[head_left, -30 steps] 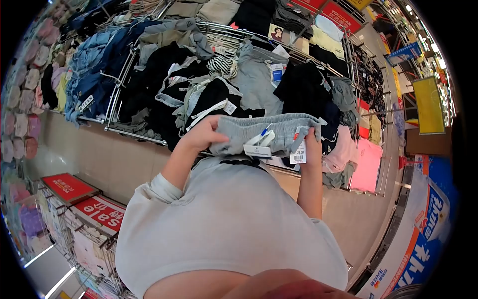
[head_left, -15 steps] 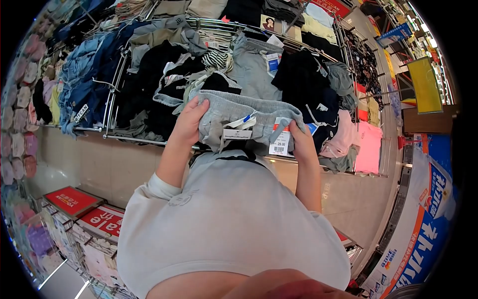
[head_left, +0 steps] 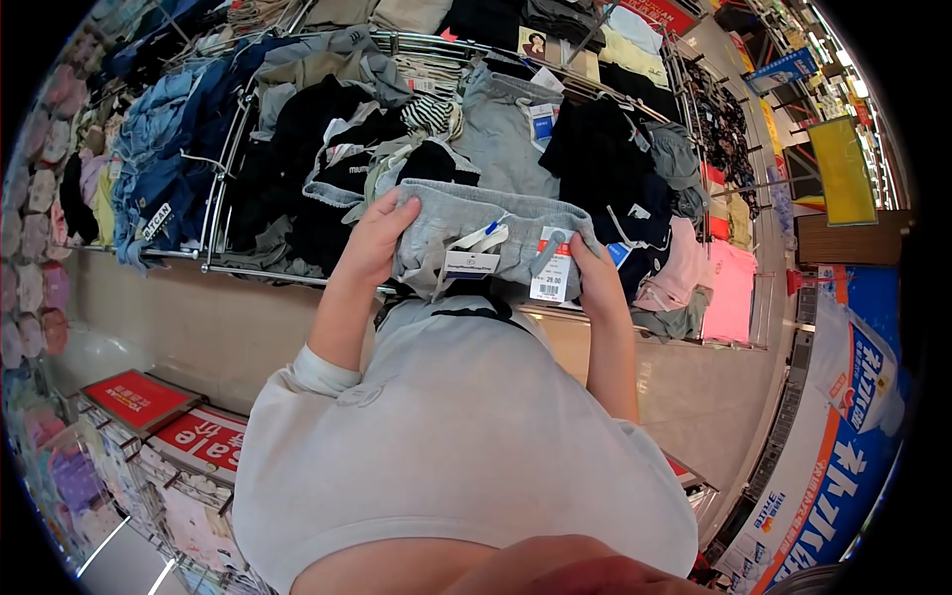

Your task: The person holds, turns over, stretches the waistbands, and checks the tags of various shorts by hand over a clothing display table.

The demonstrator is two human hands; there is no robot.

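Grey elastic-waist pants (head_left: 421, 233) are stretched between my two hands at chest height, waistband up. My left hand (head_left: 379, 238) is closed round the left end of the waistband, thumb on top. At the other end my right hand (head_left: 601, 282) pinches the waistband beside a white and red price tag (head_left: 549, 266). A white brand label (head_left: 471, 263) and a drawstring hang at the middle of the waist. The lower part of the pants is mostly out of sight. Just beyond lie another pair of grey pants (head_left: 508, 134) and black garments (head_left: 595, 134).
A metal display rack (head_left: 223, 178) full of folded clothes runs across in front of me. Denim (head_left: 183, 119) lies at its left, pink garments (head_left: 729, 293) at its right. Red sale signs (head_left: 144, 397) stand behind at lower left. A blue and white banner (head_left: 843, 436) is at right.
The waistband between my hands has dipped slightly and turned a little, so the price tag has shifted slightly left. Both hands keep their hold.
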